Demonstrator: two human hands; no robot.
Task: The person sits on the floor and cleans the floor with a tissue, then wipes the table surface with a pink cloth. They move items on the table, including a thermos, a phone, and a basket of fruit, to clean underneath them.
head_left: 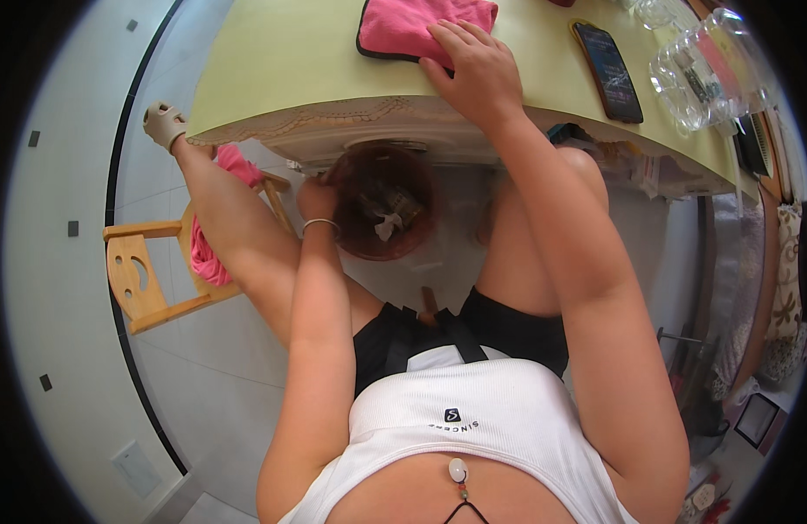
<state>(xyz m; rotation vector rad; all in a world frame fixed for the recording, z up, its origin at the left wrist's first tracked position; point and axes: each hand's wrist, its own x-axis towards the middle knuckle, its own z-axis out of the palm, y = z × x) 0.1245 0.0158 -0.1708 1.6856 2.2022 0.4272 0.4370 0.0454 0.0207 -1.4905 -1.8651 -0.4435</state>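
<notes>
My right hand lies flat with spread fingers on a pink cloth at the near edge of a pale yellow table. My left hand reaches down below the table edge and grips the rim of a reddish-brown bin between my knees. The bin holds crumpled paper and scraps. A thin bracelet circles my left wrist.
A dark phone lies on the table right of the cloth, with a clear plastic container beyond it. A small wooden chair with a pink cloth draped on it stands at my left. White tiled floor lies below.
</notes>
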